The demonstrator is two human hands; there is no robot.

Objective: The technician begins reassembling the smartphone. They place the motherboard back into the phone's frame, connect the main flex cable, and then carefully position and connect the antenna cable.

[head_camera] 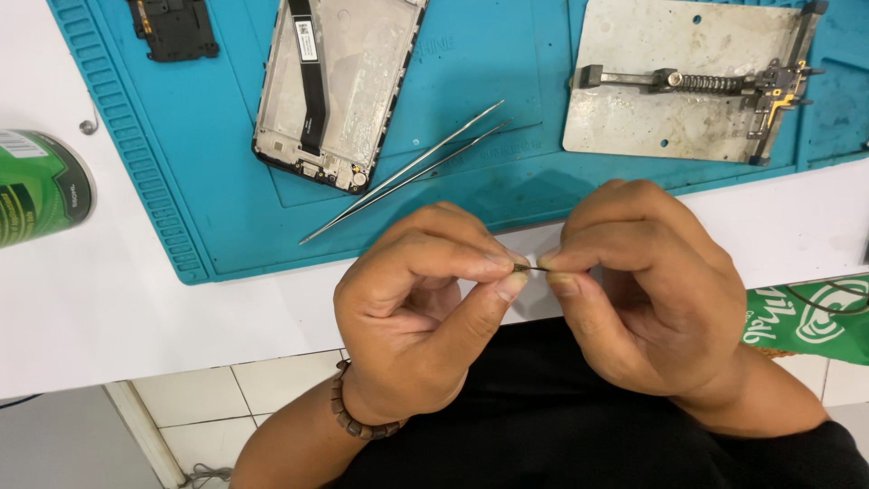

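Observation:
My left hand (pixel 418 303) and my right hand (pixel 650 290) meet in front of me, just below the edge of the white table. Both pinch a tiny dark wire-like part (pixel 532 268) between thumb and forefinger, one hand at each end. A bead bracelet (pixel 348 415) circles my left wrist. Beyond the hands, metal tweezers (pixel 407 172) lie slanted on the teal work mat (pixel 208 181). An opened phone frame (pixel 335 86) with a black flex strip rests on the mat above the tweezers.
A metal board holder plate (pixel 683 77) with a spring clamp sits at the mat's right. A small black phone part (pixel 174 29) lies top left. A green can (pixel 41 186) stands at the left edge. Green cloth (pixel 810 319) hangs at right. White floor tiles lie below.

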